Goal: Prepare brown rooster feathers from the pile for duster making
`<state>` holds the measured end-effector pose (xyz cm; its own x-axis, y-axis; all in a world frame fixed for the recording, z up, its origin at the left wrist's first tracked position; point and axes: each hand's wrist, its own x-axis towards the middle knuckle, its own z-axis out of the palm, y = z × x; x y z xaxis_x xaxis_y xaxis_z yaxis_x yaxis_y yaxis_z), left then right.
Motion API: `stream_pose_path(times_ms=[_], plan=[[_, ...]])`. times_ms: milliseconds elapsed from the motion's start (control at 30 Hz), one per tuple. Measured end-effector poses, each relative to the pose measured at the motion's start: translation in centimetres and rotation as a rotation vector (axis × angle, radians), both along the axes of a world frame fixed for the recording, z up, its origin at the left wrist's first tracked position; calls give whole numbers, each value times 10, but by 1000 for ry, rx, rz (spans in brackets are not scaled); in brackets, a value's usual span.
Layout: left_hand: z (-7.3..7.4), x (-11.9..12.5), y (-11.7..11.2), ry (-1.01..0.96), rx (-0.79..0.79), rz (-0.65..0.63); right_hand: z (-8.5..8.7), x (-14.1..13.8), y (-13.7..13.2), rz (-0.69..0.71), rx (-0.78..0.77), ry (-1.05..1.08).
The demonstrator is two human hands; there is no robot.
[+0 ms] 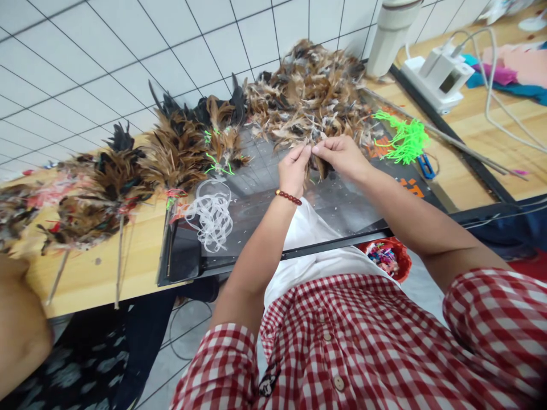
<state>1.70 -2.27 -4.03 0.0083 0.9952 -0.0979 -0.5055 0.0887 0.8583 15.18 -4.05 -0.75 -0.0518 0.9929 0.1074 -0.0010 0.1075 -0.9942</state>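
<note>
My left hand [294, 166], with a beaded bracelet [289, 197] at its wrist, pinches thumb against fingers. Close beside it, my right hand [344, 157] is closed in a pinch too. The fingertips nearly meet over a small bunch of feathers [318, 166], whose brown tips hang below them. Just behind both hands lies a large heap of loose brown feathers [311, 94]. Bright green string [404, 139] is piled to the right, near a blue cutter [426, 165]. Left of my hands is a tangle of clear plastic strip [211, 216].
Feather bundles [173, 151] bound with coloured string stand along the left, some on sticks [119, 259]. A dark glossy board [256, 199] covers the table's middle. Behind right are a white pipe [391, 40] and a power strip [433, 85]. Another person's arm [21, 324] shows at left.
</note>
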Motion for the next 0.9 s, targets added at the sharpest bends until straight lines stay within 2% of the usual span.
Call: stream_pose_path(times_ms=[100,200,333,400,467,533,567,667,900], plan=[[7,2,-5,-50,-40,-71,1,0,2,8,-55,45],[14,4,-10,-114,-95,-166,-3,2,4,20,-42,37],[16,4,-9,-112,-111,-175,-12,10,7,19,1,-215],[15,4,-8,-91,-112,-126,-15,13,7,-47,171,-383],[14,4,-6,-74,-116,-91,-18,14,7,-73,431,-539],[13,5,-7,-70,-119,-78,-19,14,7,-5,626,-655],[14,5,-7,-75,-121,-76,-20,13,7,41,670,-690],[16,5,-10,-94,-130,-75,-22,14,7,111,669,-706],[22,5,-14,-78,-143,-86,-15,24,10,133,603,-594]])
